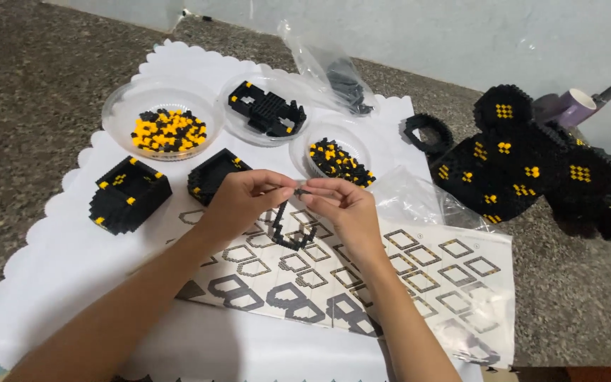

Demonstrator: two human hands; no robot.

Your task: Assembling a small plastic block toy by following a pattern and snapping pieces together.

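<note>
Speckled grey stone flooring (30,92) runs up to a pale wall, and a white scallop-edged mat (65,262) is spread across it. On the mat lies an instruction sheet (419,276) printed with rows of ring-shaped outlines.

Both hands meet above the sheet's upper edge. The left hand (245,198) and the right hand (344,209) each pinch the top end of a thin black brick frame (286,230), fingertips closed on it from either side, so that the frame hangs down between them as a narrow open loop just over the sheet.

Behind the hands stand three clear plastic dishes: one on the left holding loose yellow and black bricks (169,131), a middle one with a part-built black block piece (266,110), and a smaller one with more mixed bricks (339,161) just beyond the right hand. Two open black box-shaped builds (130,194) sit on the mat left of the left hand. A clear bag of black bricks (344,85) lies near the wall. Well to the right, off the mat, stands a large black model with yellow square patches (532,166), a small black ring (427,132) beside it.
</note>
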